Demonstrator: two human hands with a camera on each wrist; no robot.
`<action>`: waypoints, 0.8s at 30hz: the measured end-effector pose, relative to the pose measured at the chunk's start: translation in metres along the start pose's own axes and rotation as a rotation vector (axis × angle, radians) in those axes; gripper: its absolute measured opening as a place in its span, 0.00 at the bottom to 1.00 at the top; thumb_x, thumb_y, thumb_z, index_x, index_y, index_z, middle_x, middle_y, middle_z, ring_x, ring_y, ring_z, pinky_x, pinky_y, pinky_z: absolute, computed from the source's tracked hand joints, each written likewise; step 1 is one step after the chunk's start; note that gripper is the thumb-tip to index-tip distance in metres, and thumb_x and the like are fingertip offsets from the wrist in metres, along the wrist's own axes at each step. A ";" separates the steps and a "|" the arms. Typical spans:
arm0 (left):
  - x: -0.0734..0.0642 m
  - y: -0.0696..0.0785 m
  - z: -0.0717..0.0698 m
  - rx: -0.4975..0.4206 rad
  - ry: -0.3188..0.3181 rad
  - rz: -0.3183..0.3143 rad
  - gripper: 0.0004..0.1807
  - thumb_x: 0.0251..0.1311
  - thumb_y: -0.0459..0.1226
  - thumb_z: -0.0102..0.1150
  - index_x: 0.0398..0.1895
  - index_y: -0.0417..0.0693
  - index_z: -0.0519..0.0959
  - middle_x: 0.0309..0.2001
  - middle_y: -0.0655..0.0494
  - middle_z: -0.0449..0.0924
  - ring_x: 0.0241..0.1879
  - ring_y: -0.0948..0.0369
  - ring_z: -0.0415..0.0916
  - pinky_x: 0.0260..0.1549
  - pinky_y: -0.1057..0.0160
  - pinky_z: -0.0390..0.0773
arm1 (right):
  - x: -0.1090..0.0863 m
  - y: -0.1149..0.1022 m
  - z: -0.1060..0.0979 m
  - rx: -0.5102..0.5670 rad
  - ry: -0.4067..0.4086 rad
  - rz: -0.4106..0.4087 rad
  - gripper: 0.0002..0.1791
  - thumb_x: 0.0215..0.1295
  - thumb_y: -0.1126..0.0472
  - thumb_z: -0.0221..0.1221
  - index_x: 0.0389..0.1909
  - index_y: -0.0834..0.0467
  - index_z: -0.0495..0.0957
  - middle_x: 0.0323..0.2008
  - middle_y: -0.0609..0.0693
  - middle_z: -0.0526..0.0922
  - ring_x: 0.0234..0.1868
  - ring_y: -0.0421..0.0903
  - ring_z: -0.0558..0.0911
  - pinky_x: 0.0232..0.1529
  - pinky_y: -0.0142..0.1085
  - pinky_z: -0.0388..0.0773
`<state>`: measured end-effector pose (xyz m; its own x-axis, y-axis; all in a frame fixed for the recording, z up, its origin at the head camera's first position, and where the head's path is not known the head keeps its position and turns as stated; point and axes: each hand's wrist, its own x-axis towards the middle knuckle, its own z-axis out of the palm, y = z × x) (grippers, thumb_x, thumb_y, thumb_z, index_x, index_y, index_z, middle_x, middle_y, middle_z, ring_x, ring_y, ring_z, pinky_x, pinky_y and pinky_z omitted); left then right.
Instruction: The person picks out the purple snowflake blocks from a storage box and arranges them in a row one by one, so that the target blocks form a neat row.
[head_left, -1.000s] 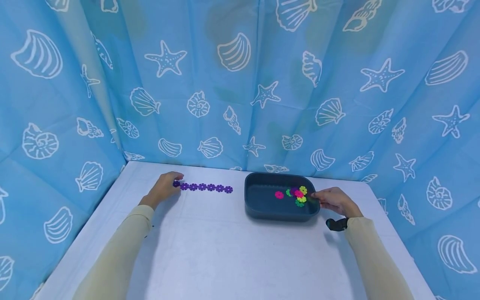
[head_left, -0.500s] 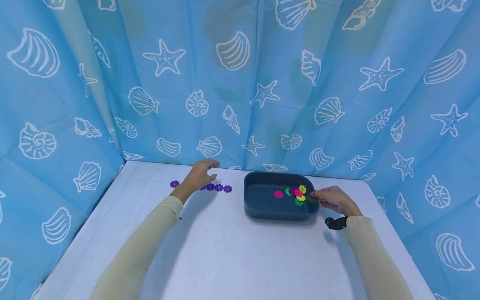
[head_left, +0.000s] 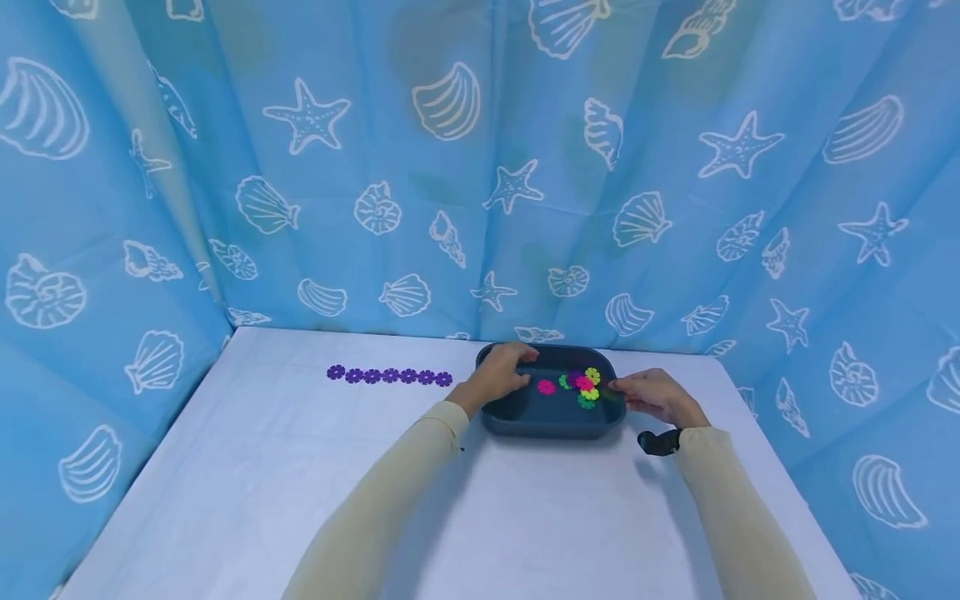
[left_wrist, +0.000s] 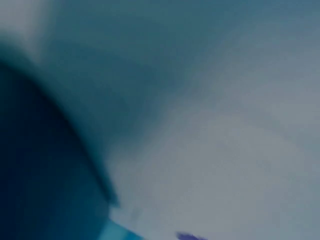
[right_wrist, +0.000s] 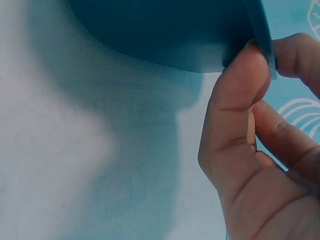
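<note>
My left hand (head_left: 497,377) has left the row of purple flower discs (head_left: 389,376) and crossed to the dark teal tray (head_left: 551,419). A second ago it rested at the far left end of that row; now its fingers curl over the tray's left rim near the back corner, gripping it. My right hand (head_left: 654,394) has stayed put on the tray's right rim, and the right wrist view shows the thumb (right_wrist: 235,95) and fingers pinching that edge. The camera has shifted a little, so the tray now sits slightly further left in the head view.

The tray sits at about 1 o'clock from me, towards the back of the table. Inside it, bunched at the right end by my right hand, lie loose flower discs: a pink one (head_left: 547,387) on its own, then magenta, yellow and green ones (head_left: 584,388) overlapping. The purple row lies at 11 o'clock, well apart from the tray, uncovered along its whole length.

A black band (head_left: 658,441) sits on my right wrist. The left wrist view is too blurred to make much out.

The white table (head_left: 300,500) is enclosed by a blue curtain printed with white shells and starfish (head_left: 450,167).
</note>
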<state>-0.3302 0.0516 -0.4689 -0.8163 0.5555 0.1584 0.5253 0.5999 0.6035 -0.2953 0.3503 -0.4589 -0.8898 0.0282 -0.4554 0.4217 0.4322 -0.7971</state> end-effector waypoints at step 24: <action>0.034 0.036 0.068 0.196 -0.213 -0.001 0.26 0.64 0.35 0.61 0.66 0.46 0.72 0.65 0.51 0.72 0.65 0.58 0.67 0.63 0.62 0.67 | -0.001 0.003 -0.003 0.022 -0.002 -0.007 0.24 0.69 0.56 0.59 0.56 0.72 0.75 0.39 0.58 0.77 0.32 0.45 0.76 0.37 0.31 0.81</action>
<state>-0.3230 0.1311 -0.4950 -0.7588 0.6509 -0.0221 0.5782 0.6888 0.4374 -0.2940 0.3541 -0.4595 -0.8924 0.0234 -0.4507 0.4193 0.4121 -0.8089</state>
